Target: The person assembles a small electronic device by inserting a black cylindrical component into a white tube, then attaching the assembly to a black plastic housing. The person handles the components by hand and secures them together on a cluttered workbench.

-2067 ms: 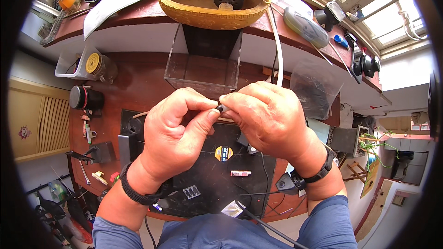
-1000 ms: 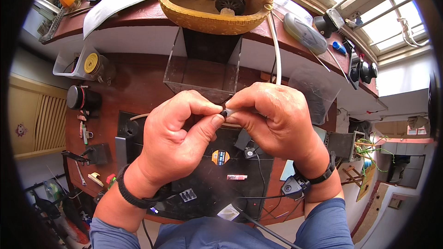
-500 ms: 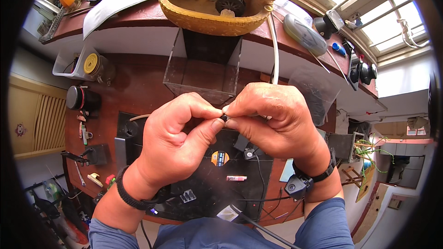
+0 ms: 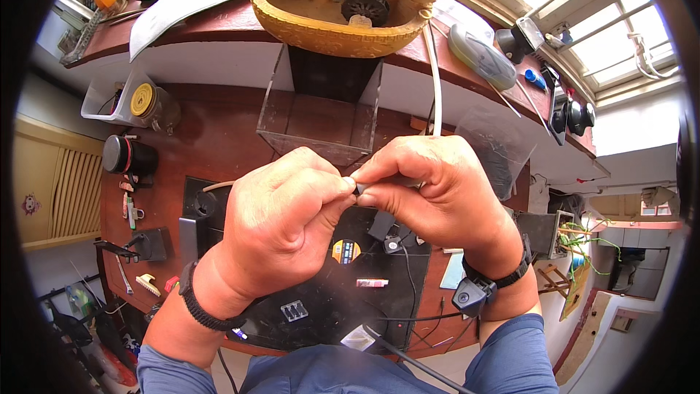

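Above the middle of the table, my left hand (image 4: pixel 281 220) and my right hand (image 4: pixel 445 186) meet fingertip to fingertip. Between their pinched thumbs and forefingers is a small black-and-grey piece (image 4: pixel 359 189), mostly covered by the fingers; its exact kind does not show. Both hands are closed on it from opposite sides. A white tube (image 4: pixel 436 87) comes down from the shelf and passes out of sight behind my right hand; whether it joins the small piece is hidden. Past my hands stands a clear rectangular tank (image 4: pixel 319 131).
A gold-coloured basin (image 4: pixel 339 42) sits on the shelf edge ahead. Below my hands, a black mat (image 4: pixel 332 314) carries a pink-and-white tube (image 4: pixel 372 283), a small clear tray (image 4: pixel 294 311) and a black adapter (image 4: pixel 392 244). A lidded jar (image 4: pixel 157 108) stands at far left.
My left hand has rolled over, its back now turned more upward and its fingers curled tighter. More of the piece's grey part shows between the fingertips. My right hand has barely moved.
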Action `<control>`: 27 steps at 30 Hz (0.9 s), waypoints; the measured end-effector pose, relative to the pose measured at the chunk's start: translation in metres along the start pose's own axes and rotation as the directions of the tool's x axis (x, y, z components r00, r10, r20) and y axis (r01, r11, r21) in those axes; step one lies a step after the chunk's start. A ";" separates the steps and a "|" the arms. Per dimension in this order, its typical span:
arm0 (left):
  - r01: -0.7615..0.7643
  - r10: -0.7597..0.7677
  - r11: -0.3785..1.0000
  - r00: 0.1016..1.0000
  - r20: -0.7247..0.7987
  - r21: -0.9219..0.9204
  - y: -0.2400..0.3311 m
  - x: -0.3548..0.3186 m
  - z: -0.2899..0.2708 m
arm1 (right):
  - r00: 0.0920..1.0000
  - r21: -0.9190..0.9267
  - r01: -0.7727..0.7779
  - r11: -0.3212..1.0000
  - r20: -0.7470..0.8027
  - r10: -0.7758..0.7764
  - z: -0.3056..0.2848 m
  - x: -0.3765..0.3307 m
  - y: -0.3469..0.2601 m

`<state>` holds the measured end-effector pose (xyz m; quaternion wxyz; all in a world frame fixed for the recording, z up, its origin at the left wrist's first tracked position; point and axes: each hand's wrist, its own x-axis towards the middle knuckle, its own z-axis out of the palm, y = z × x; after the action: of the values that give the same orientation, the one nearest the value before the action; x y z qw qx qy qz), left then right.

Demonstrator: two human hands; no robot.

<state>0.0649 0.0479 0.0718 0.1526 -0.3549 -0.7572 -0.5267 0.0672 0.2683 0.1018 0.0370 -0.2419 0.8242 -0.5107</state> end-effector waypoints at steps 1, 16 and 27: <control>-0.008 0.008 1.000 1.000 0.005 0.015 0.000 0.000 0.000 | 1.000 -0.023 0.005 1.000 0.002 -0.005 -0.001 0.000 -0.001; 0.278 -0.284 0.942 0.959 -0.003 -0.188 0.009 -0.005 0.003 | 0.996 -0.140 0.089 0.986 -0.010 -0.092 -0.004 -0.003 -0.005; 0.520 -0.524 0.773 0.846 0.098 -0.364 0.014 -0.007 0.000 | 0.948 -0.378 0.245 0.893 -0.100 -0.303 0.006 -0.010 0.003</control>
<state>0.0797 0.0479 0.0768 -0.0671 -0.1510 -0.7095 -0.6850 0.0767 0.2689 0.0944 -0.1451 -0.3178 0.8617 -0.3681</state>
